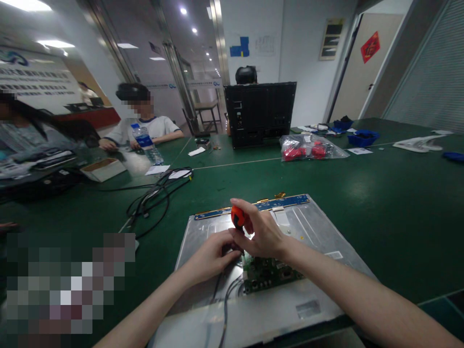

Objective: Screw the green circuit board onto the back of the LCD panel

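My right hand (261, 232) is wrapped round the orange and black handle of a screwdriver (238, 217), held roughly upright. Its tip is hidden behind my fingers. Right beside it, my left hand (217, 249) has its fingers curled and pressed together close to the screwdriver's lower end; whatever they grip is out of sight. Both hands are over a silvery metal display panel (268, 309) lying flat on the table. A green circuit board (271, 275) sits on the panel just below my right hand. Dark cables (226, 309) run from the board toward me. A blue circuit strip (286, 202) lines the panel's far edge.
A black monitor-like unit (259, 113) stands across the green table (217, 179). Near it lies a clear bag with red items (311, 147). To the left are tangled black cables (155, 193), a water bottle (147, 145), an open box (103, 169) and seated people.
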Available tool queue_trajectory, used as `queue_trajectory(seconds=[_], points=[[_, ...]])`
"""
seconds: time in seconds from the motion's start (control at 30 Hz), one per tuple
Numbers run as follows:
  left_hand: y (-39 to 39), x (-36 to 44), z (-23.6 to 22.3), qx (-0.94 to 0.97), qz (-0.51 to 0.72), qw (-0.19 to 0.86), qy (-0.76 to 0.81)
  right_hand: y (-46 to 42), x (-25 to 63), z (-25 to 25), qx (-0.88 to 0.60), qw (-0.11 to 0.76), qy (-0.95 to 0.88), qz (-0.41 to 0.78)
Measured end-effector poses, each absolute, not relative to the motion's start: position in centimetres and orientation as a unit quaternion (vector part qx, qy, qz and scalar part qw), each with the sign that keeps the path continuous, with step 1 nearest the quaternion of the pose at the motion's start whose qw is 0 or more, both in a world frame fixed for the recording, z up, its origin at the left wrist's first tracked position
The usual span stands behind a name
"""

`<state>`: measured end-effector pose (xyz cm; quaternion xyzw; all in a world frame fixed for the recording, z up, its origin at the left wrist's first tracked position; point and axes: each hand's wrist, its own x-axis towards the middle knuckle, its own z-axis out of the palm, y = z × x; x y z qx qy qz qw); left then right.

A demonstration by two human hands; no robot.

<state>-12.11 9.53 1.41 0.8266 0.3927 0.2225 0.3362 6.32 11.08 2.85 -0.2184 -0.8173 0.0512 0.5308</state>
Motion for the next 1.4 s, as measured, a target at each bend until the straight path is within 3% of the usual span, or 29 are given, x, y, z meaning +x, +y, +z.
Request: queue_trajectory(seconds=[0.33, 1.0, 1.4], points=[[9.63, -11.99, 1.66, 0.828, 0.231, 0.353, 0.369, 11.07, 6.77, 2.66, -0.206, 0.503, -0.835, 0.085], [9.69, -12.09, 1.37, 0.827, 0.22, 0.341, 0.388, 11.14, 6.12, 2.93, -0.209, 0.552, -0.807, 0.035], [9.75, -12.06, 1.43, 0.831, 0.226, 0.349, 0.37, 11.08, 6.6, 2.95, -0.188, 0.531, -0.823, 0.072]])
